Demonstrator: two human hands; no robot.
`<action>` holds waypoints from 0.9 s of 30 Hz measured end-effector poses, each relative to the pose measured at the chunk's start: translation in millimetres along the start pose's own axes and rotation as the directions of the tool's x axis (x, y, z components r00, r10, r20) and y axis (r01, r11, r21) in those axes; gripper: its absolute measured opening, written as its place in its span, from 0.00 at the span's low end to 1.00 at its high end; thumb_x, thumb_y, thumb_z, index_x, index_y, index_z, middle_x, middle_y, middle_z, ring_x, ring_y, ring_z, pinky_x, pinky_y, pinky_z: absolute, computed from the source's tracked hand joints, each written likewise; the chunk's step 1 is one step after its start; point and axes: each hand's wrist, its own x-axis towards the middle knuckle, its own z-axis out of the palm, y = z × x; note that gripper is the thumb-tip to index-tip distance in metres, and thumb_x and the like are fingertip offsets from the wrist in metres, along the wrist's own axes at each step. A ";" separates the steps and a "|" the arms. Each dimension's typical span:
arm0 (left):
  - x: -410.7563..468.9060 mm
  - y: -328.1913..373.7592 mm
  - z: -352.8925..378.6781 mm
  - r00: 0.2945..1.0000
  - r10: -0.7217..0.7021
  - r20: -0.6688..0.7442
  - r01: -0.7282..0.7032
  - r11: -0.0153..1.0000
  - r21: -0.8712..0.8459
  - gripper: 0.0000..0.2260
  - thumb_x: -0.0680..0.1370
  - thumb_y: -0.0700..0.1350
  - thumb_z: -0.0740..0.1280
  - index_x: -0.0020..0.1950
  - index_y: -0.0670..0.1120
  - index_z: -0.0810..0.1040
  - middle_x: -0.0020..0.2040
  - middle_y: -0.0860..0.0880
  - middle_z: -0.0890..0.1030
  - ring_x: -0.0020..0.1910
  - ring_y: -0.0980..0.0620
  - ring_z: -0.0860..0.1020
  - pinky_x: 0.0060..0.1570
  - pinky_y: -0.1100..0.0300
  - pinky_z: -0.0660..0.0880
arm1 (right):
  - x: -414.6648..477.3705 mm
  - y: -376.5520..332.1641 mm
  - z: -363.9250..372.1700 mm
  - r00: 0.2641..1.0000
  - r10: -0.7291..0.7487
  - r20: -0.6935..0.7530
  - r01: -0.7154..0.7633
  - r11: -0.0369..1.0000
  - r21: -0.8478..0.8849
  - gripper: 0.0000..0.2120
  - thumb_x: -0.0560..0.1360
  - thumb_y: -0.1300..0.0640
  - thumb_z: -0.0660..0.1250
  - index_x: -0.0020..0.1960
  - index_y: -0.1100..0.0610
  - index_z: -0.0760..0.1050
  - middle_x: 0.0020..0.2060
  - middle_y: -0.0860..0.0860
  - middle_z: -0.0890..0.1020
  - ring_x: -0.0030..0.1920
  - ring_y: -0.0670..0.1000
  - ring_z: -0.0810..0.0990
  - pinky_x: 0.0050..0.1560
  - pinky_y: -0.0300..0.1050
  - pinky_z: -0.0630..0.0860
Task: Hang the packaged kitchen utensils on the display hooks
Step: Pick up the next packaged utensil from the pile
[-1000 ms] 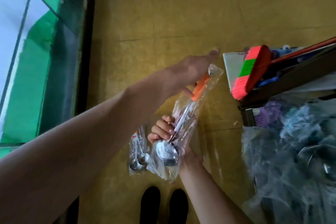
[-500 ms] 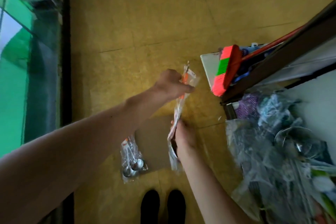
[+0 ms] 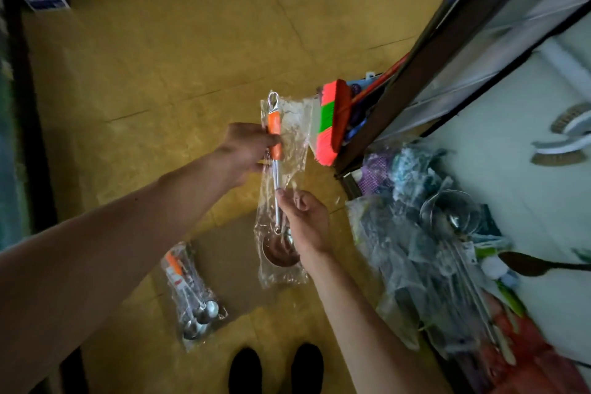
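A steel ladle with an orange handle sits in a clear plastic sleeve (image 3: 289, 144), held upright over the floor. Its metal hanging loop pokes out of the sleeve's top. My left hand (image 3: 244, 150) pinches the orange handle through the plastic. My right hand (image 3: 305, 221) grips the sleeve lower down, by the shaft just above the bowl. A second packet of orange-handled spoons (image 3: 192, 293) lies on the floor to the lower left. Many more wrapped utensils (image 3: 425, 259) hang or lean in a cluster at the right against a white display wall (image 3: 511, 169).
A pink and green broom head (image 3: 331, 120) leans by a dark shelf frame (image 3: 425, 73) to the right. Brushes (image 3: 563, 141) hang on the white wall. A flat cardboard piece (image 3: 230, 253) lies on the yellow floor. My black shoes (image 3: 275, 368) are at the bottom.
The ladle packet has turned face-on and upright, with the loop now clear of the sleeve top. My right hand has shifted up to the shaft. The view has swung right toward the display wall.
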 end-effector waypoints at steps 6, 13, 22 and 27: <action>-12.1 33.0 54.1 0.976 0.141 0.164 -0.145 0.989 0.011 0.04 0.81 0.39 0.66 0.48 0.45 0.79 0.51 0.41 0.84 0.46 0.46 0.84 0.48 0.53 0.76 | -5.7 -32.1 -49.2 0.998 0.053 -0.042 -0.047 0.990 0.131 0.03 0.75 0.65 0.72 0.48 0.62 0.80 0.33 0.48 0.81 0.30 0.39 0.78 0.34 0.32 0.75; -40.7 32.3 146.5 0.916 0.219 0.336 -0.220 0.975 -0.034 0.06 0.83 0.43 0.64 0.52 0.48 0.80 0.44 0.50 0.86 0.43 0.52 0.84 0.50 0.53 0.80 | -28.0 -30.7 -139.3 0.987 0.088 -0.133 -0.061 0.979 0.195 0.08 0.76 0.63 0.71 0.52 0.66 0.80 0.39 0.50 0.82 0.34 0.37 0.80 0.43 0.34 0.77; -152.4 24.6 284.0 0.856 0.255 0.449 -0.227 0.967 -0.117 0.06 0.82 0.43 0.64 0.54 0.45 0.80 0.40 0.50 0.86 0.36 0.54 0.84 0.38 0.60 0.80 | -102.0 -27.2 -279.7 0.971 0.068 -0.227 -0.049 0.995 0.091 0.10 0.74 0.50 0.73 0.51 0.55 0.83 0.46 0.50 0.86 0.47 0.45 0.84 0.53 0.39 0.80; -214.6 24.1 349.7 0.769 0.309 0.560 -0.364 0.931 -0.015 0.13 0.77 0.40 0.71 0.60 0.38 0.80 0.52 0.44 0.86 0.50 0.48 0.85 0.47 0.56 0.80 | -143.9 -20.5 -349.3 0.953 0.064 -0.297 -0.052 0.997 0.048 0.12 0.71 0.44 0.74 0.47 0.52 0.83 0.42 0.51 0.86 0.45 0.57 0.83 0.52 0.52 0.80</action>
